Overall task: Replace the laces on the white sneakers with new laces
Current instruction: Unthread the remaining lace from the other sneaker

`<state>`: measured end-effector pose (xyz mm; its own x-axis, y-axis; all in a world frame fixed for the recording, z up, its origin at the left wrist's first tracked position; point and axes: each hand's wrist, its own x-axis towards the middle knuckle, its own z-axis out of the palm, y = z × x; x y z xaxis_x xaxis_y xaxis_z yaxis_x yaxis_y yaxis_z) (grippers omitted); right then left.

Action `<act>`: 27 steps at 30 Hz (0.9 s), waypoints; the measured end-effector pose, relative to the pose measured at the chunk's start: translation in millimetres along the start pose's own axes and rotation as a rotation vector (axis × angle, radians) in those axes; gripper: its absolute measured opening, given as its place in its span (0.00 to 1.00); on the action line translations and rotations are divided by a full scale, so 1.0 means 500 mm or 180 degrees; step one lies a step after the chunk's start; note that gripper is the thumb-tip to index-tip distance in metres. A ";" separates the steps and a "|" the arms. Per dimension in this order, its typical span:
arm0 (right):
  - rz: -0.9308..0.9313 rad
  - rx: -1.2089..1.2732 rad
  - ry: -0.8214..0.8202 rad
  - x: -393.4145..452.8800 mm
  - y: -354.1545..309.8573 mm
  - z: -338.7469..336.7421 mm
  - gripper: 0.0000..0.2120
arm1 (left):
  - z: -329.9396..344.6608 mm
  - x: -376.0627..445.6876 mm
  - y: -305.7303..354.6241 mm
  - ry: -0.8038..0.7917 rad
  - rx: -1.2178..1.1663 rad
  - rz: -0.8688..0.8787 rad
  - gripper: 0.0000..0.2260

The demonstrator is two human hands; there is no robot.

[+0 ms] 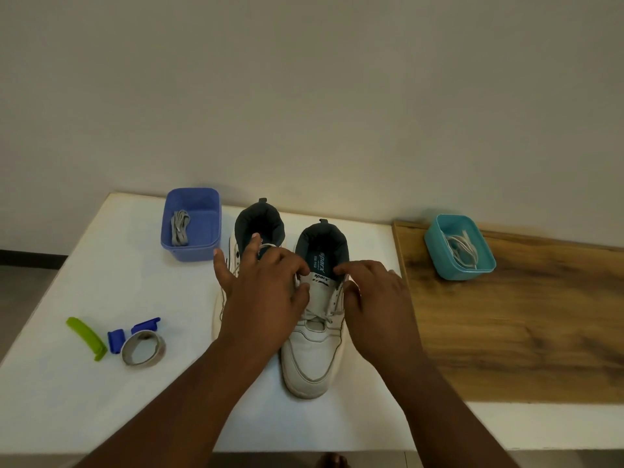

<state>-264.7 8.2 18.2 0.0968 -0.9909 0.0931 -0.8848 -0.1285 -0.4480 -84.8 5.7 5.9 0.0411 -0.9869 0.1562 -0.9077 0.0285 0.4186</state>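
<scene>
Unlacing step, judged from old lace [320,314] part-threaded on right sneaker [314,346], table centre. My left hand [266,298] pinches lace at tongue; right hand [374,298] loose, fingertips on collar. Next: draw lace free. New laces [179,228] wait, blue bin [192,251], 10 o'clock.

Two sneakers [314,332] stood side by side at the middle of the tabletop [101,292], toes toward the bottom of the frame, with the left hand [263,298] over the left one and the right hand [378,305] at the right one's right flank. Up and left of them sat a tub [190,251] holding laces [179,228], and at lower left lay a tape roll [143,349] touching two clips [116,340] beside a third clip [86,337]. To the right a wooden board [523,332] lay on the tabletop, carrying a second tub [439,251] with laces in its upper left corner.
</scene>
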 end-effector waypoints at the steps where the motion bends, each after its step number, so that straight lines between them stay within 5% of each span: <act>1: 0.0004 0.0069 0.0094 0.003 0.006 0.001 0.12 | -0.002 0.000 -0.001 0.0006 0.0008 -0.0019 0.07; 7: 0.0204 0.0384 0.0317 0.006 0.013 0.010 0.02 | 0.001 -0.001 -0.010 -0.0040 0.0122 -0.0022 0.09; 14: 0.0339 0.0776 0.0315 0.007 0.013 0.006 0.03 | -0.005 -0.003 -0.003 -0.0136 0.0147 0.0040 0.10; 22: 0.0337 0.0865 0.0236 0.006 0.009 0.013 0.07 | 0.006 -0.016 0.014 -0.0467 0.0331 0.0759 0.12; 27: 0.0359 0.0990 0.0271 0.003 0.010 0.011 0.08 | -0.002 -0.009 0.008 -0.0481 0.0253 0.0629 0.20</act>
<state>-266.6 5.6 11.3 -0.0439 -0.9945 0.0956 -0.7050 -0.0369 -0.7082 -88.4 10.7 7.9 -0.1977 -0.9761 0.0899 -0.9222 0.2163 0.3206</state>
